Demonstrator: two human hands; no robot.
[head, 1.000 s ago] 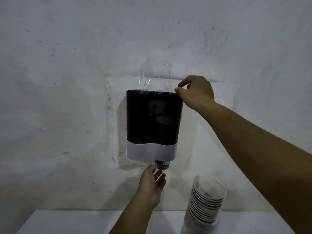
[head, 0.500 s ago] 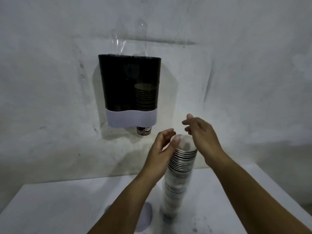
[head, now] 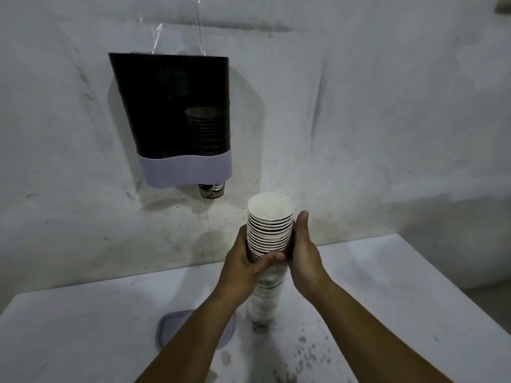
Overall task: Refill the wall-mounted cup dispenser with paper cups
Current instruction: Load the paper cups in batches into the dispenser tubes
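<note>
On the white table (head: pixel 387 286), left hand (head: pixel 246 268) and right hand (head: pixel 302 252) clasp the tall white paper-cup stack (head: pixel 269 230); none loaded yet into the half-empty dark wall-mounted dispenser (head: pixel 171 111).

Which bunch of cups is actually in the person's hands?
The tall stack of paper cups on the table, gripped by both hands; the other cups sit untouched inside the dark dispenser on the wall.
</note>
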